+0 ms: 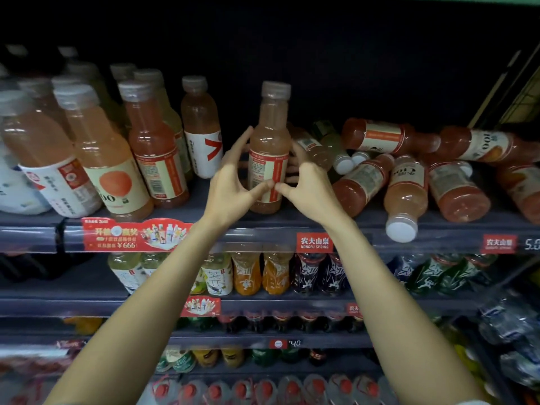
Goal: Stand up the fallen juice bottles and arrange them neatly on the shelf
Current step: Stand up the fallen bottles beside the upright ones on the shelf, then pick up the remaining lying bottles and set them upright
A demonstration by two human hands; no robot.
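On the shelf [292, 226], near its front edge, an upright juice bottle [269, 147], long axis vertical, cap up; left hand [233, 182] and right hand [306, 185] curled round its label; fallen bottles [406, 188] heaped right of it; standing bottles [152, 147] left, a gap between.

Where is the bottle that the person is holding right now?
In the head view the upright juice bottle stands mid-shelf, cupped between the left hand and right hand, with standing bottles to its left and fallen bottles to its right.
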